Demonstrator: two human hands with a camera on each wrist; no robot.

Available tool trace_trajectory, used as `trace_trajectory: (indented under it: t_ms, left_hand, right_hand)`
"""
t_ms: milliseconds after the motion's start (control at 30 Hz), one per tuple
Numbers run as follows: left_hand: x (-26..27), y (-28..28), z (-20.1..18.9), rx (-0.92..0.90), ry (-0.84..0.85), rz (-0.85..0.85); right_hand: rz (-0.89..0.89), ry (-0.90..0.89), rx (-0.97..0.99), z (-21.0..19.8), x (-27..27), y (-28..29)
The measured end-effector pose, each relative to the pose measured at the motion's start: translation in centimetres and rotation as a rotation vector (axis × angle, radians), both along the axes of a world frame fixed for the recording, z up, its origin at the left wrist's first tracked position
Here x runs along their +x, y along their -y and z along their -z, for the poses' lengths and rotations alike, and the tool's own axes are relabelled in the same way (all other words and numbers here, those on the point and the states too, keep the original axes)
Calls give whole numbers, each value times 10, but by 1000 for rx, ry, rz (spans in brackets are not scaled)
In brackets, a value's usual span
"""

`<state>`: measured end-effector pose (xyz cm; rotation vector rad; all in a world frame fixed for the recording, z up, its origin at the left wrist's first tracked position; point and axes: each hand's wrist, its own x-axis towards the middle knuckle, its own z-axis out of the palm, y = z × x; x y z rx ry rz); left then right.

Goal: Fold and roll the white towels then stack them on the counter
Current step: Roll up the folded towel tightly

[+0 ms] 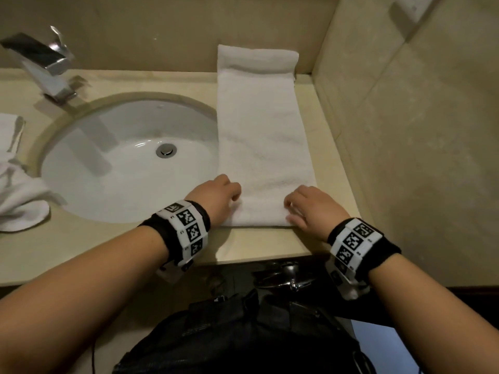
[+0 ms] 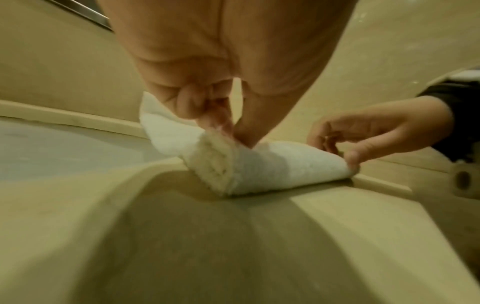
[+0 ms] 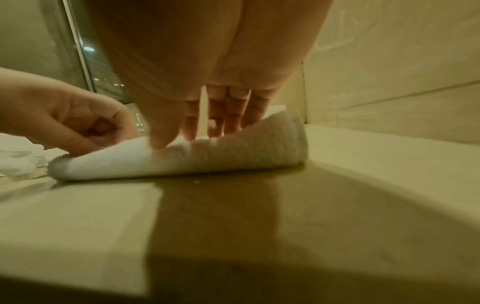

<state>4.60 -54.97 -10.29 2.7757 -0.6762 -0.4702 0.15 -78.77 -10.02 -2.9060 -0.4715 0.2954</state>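
A long folded white towel lies on the beige counter to the right of the sink, and its far end runs up the back wall. Its near end is turned over into a small roll. My left hand pinches the roll's left end with curled fingers. At the roll's right end, my right hand has fingertips on top and the thumb at the edge. The right hand and left hand also show in each other's wrist view.
A white sink with a chrome faucet fills the counter's left part. More crumpled white towels lie left of the sink. A tiled side wall stands close on the right. The counter's front edge is just below my wrists.
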Motion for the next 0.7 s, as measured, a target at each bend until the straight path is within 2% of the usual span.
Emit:
trace_trajectory:
  t_ms: [100, 200, 267, 300, 400, 467, 533, 567, 633, 700]
  left_hand:
    - [-5, 3, 4, 1, 89, 197]
    - [-7, -1, 3, 121, 100, 303]
    - [-5, -3, 0, 182, 103, 362]
    - [-3, -5, -2, 160, 80, 341]
    - [10, -5, -9, 31, -112, 132]
    - [22, -4, -11, -8, -231, 8]
    - [33, -3, -10, -46, -299, -84]
    - [37, -3, -9, -66, -319, -119]
    - [43, -2, -7, -75, -324, -155]
    - [46, 0, -7, -35, -267, -133]
  right_hand:
    - [-88, -42, -123, 3, -3, 6]
    - [-65, -15, -40, 2, 1, 5]
    - [10, -67, 13, -1, 8, 6]
    - [67, -124, 39, -2, 12, 7]
    - [268, -259, 70, -4, 24, 6]
    - [301, -132, -22, -4, 29, 0]
    - [223, 107, -76, -3, 28, -9]
    - [143, 146, -51, -3, 26, -13]
    - [-16, 65, -33, -3, 20, -18]
    - [-71, -31, -102, -1, 18, -20]
